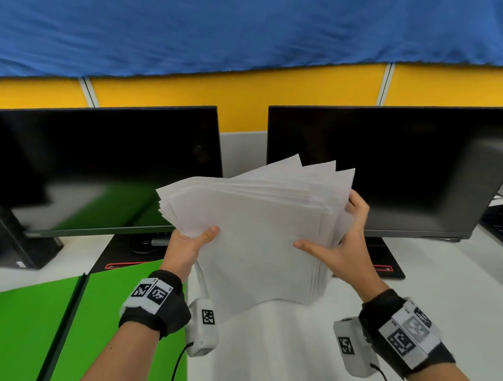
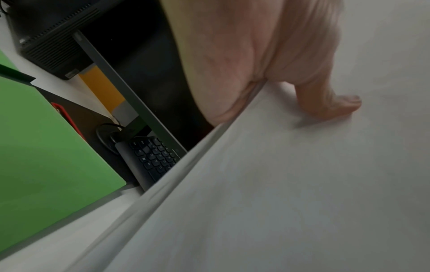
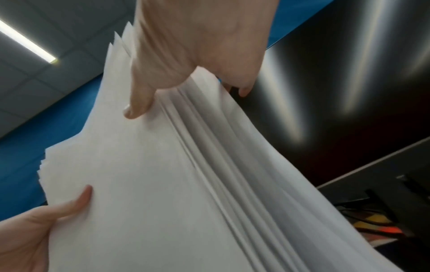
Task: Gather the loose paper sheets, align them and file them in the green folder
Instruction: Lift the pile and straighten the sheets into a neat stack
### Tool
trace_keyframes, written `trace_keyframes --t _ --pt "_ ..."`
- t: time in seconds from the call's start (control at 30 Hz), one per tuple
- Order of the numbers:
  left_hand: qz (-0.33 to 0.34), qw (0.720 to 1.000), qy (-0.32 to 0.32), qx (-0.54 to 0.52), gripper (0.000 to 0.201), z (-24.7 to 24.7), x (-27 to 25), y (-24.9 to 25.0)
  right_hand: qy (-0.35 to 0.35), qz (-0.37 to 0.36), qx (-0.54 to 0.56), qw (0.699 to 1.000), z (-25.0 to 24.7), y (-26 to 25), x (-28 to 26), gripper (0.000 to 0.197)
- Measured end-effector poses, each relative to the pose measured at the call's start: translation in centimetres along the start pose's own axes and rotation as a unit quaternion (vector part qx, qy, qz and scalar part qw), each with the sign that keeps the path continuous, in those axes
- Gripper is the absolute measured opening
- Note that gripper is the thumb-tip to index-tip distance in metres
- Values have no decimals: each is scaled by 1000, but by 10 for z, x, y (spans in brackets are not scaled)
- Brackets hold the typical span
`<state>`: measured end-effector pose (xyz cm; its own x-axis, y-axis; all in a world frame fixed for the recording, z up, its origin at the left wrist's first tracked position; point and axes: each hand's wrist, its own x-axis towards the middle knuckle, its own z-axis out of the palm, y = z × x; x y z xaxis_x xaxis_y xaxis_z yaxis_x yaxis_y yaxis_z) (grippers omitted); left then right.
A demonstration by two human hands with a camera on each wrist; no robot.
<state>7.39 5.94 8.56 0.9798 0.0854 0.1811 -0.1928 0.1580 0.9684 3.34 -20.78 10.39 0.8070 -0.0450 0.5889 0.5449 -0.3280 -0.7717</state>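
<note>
Near left: green folder (image 1: 112,315), laid open and flat on the white desk (image 1: 279,354); no sheets are seen in it.

Near centre: stack of paper sheets (image 1: 254,235), held raised above the desk, to the right of the folder. The left edge is pinched by the left hand (image 1: 189,246), thumb on top; the right edge is clasped by the right hand (image 1: 343,241), thumb on top and fingers curled behind.

Condition: gathering is judged done. Alignment is judged unfinished, since corners are fanned at the far edge and layers are stepped along the right side. Filing is left to do.

Far: two dark monitors (image 1: 101,167), a keyboard (image 2: 151,158) beneath the left one, a yellow partition (image 1: 241,88).
</note>
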Motion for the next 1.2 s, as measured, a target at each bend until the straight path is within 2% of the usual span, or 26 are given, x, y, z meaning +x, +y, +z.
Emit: trace_keyframes --t 0.07,0.13,0.2,0.33,0.37,0.43,0.47,0.5,0.57,0.63,0.7,0.77,0.83,0.9,0.93,0.97,1.03,1.1,1.13,1.2 --pt "0 1000 -7 3 32 -1 -1 0 -2 -8 -12 1000 -3 0 2 89" --pt "-2 1000 -23 -1 34 -4 -2 -1 -40 25 -12 999 -4 2 5 91" --pt "-11 999 -42 2 42 -5 -1 0 -49 55 3 997 -4 5 8 92" --pt "-17 999 -44 -11 33 -5 -2 2 -83 112 69 988 -5 9 10 109" --pt "-16 999 -46 -22 42 -6 -3 1 -73 119 91 986 -5 10 9 106" --pt "-18 999 -34 -39 73 -8 -2 -1 -36 135 135 981 -5 8 8 84" --pt "-23 998 -25 -46 78 -9 -2 -2 -22 139 149 979 -5 6 8 67" --pt "-25 998 -22 -46 75 -9 -1 -3 -14 139 159 977 -6 5 7 52" --pt "-23 999 -22 -25 51 -4 -2 -4 -9 136 169 976 -6 4 4 41" --pt "-11 1000 -19 2 41 3 -3 -2 -17 131 157 979 -3 5 2 47" --pt "-4 1000 -12 4 39 7 -4 -3 -31 131 140 981 1 9 0 74" --pt "-4 1000 6 -5 36 10 -4 -3 -5 130 140 981 7 7 -2 98" --pt "0 999 41 -4 32 10 -3 -6 44 69 80 993 16 -2 -6 108" --pt "6 997 78 -6 27 13 -2 -7 94 -66 -68 991 26 -18 -9 113" --pt "5 996 93 -9 25 15 -2 -7 107 -140 -161 971 31 -22 -11 118" --pt "1 994 108 -13 23 17 -1 -7 116 -191 -243 944 34 -24 -9 115" --pt "-14 991 135 -24 21 21 0 -4 130 -221 -348 902 37 -23 -5 95" --pt "-28 988 150 -27 31 24 2 -1 128 -203 -381 893 34 -13 -3 78" --pt "-32 987 152 -28 38 24 2 0 123 -200 -394 889 33 -9 -3 62" --pt "-35 987 154 -31 40 25 3 0 114 -213 -437 866 33 -6 -3 40"
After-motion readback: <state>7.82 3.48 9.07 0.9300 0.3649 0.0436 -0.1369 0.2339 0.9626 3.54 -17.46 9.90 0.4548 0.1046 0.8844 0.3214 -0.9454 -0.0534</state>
